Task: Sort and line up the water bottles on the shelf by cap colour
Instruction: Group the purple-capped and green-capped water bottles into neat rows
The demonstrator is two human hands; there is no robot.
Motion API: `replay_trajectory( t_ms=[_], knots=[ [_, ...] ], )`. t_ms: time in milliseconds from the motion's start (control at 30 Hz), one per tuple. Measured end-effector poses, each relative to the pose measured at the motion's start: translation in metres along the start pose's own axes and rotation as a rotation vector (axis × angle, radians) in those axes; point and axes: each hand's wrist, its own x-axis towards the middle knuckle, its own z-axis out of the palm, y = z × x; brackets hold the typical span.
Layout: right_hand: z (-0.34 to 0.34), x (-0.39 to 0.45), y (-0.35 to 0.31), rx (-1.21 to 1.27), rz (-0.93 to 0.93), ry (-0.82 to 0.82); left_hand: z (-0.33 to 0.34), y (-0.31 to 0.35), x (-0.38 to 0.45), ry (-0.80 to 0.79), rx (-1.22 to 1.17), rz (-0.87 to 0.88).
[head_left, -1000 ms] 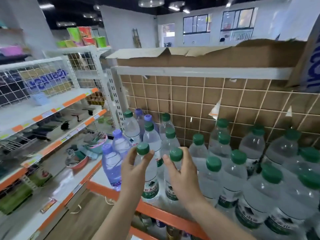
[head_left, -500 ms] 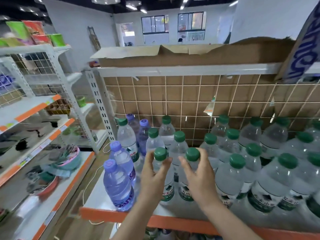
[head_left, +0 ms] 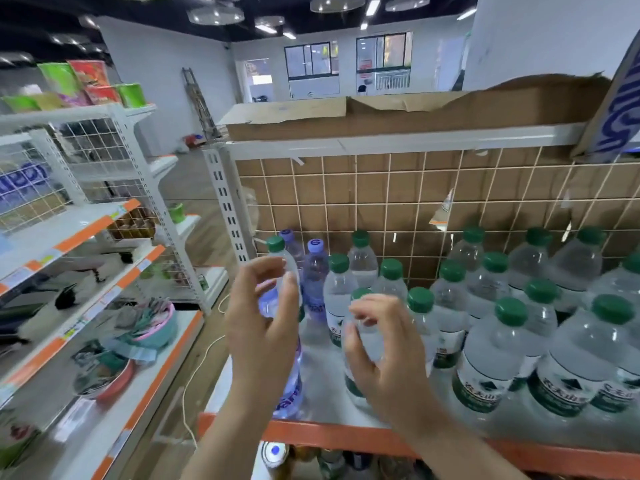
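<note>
Clear water bottles with green caps (head_left: 510, 310) crowd the middle and right of the white shelf (head_left: 322, 403). Purple-capped, blue-tinted bottles (head_left: 316, 245) stand at its left end, with one green-capped bottle (head_left: 276, 244) among them at the back. My left hand (head_left: 263, 317) hovers with loosely curved fingers in front of the front purple bottle (head_left: 289, 386), hiding its cap. My right hand (head_left: 381, 344) is cupped loosely by the neck of a front green-capped bottle (head_left: 360, 293), fingers blurred and spread. Neither hand plainly grips anything.
A wire grid backed with cardboard (head_left: 398, 202) closes the shelf's back, and a white upright (head_left: 228, 202) stands at its left. The shelf's orange front edge (head_left: 329, 439) is just under my wrists. Another shelving unit (head_left: 86, 237) with goods stands left across the aisle.
Both hands have come off the two green caps they pinched earlier and opened. The left hand has shifted towards the purple bottles. The view has swung left and closer.
</note>
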Motion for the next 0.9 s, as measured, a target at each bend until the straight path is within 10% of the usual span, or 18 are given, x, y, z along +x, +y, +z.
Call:
replay_trajectory(
  t_ms=[100, 233, 567, 900],
  knots=[
    [0.025, -0.017, -0.003, 0.056, 0.140, -0.287, -0.028, -0.026, 0.023, 0.128, -0.008, -0.139],
    [0.056, -0.032, 0.009, -0.006, 0.472, -0.709, -0.039, -0.088, 0.040, -0.144, 0.032, -0.579],
    [0.100, -0.026, 0.014, -0.001, 0.668, -0.824, -0.027, -0.118, 0.046, -0.712, -0.207, -0.689],
    [0.087, -0.028, 0.010, 0.108, 0.638, -0.676, -0.022, -0.133, 0.021, -0.196, -0.311, -0.836]
  ],
)
